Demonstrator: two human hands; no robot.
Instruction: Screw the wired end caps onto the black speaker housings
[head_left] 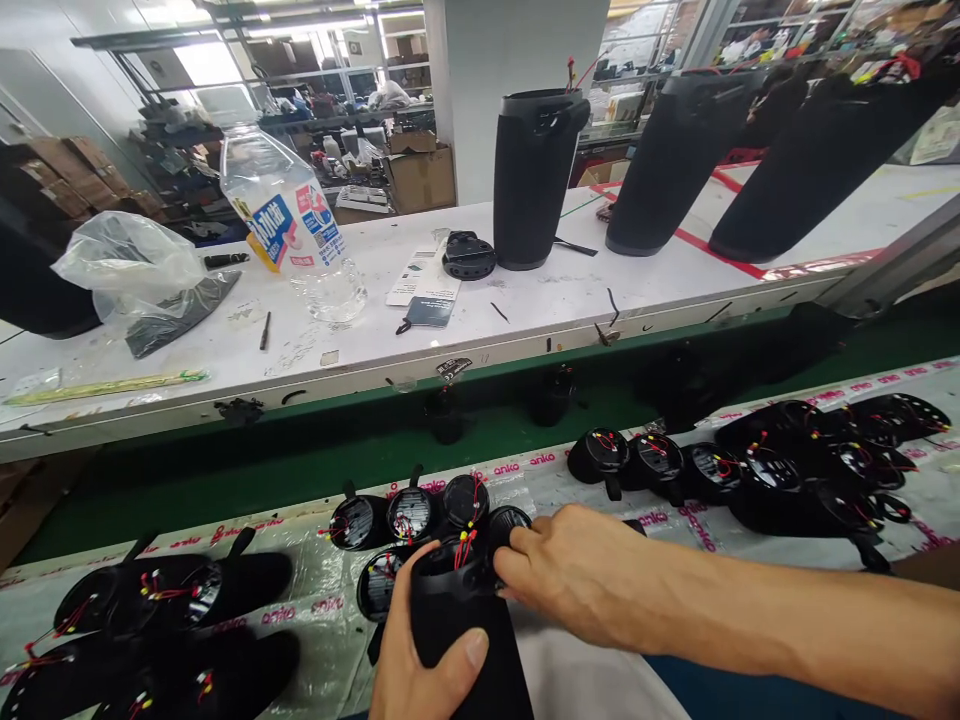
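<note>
A black cloth-covered cylinder [469, 640] stands at the bottom centre, its open top facing up with red and yellow wire connectors [464, 548] sticking out. My left hand [431, 650] is wrapped round its left side, thumb across the front. At the right of its rim, my right hand [566, 570] has its fingers curled in a pinch; what lies between the fingertips is hidden. Several similar black cylinders [411, 514] with wires stand just behind.
More black cylinders lie on the plastic-covered lower surface [322, 600] at left and right. On the white shelf [360, 345] are a clear bottle [300, 220], a plastic bag [124, 265], a black round part [469, 256], cards [431, 303] and tall black cylinders [534, 180].
</note>
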